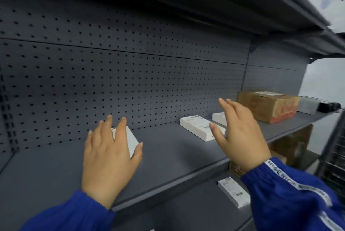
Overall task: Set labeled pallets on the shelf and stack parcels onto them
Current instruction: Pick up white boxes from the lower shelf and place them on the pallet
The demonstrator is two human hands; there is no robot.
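**Small white pallet under your left hand, on the middle shelf**

The white labeled block (128, 142) under your left hand (110, 156) lies flat on the grey shelf (61, 165), close to the pegboard back (130, 81). It looks rigid, light and smooth-faced — likely a slab that slides easily on painted metal, so take it by its two long edges rather than pressing down on the printed top. Your fingers are spread over it, thumb at its near right corner; whether they are touching or hovering just above, I cannot tell, but they are not closed around it.

Two more white blocks sit further right on the same shelf: one (199, 128) lies at an angle just beside your right hand (240, 133), the other (219, 118) is partly hidden behind that hand. Your right hand is open, fingers straight and together, palm turned leftward, holding nothing.

Beyond it stands a brown cardboard parcel (268, 105) — stiff-walled, bulkier, probably a two-handed lift from the lower edges. Another white block (233, 191) rests on the shelf below, near your right sleeve (291, 199).

Both forearms reach forward over the shelf lip, wrists roughly level
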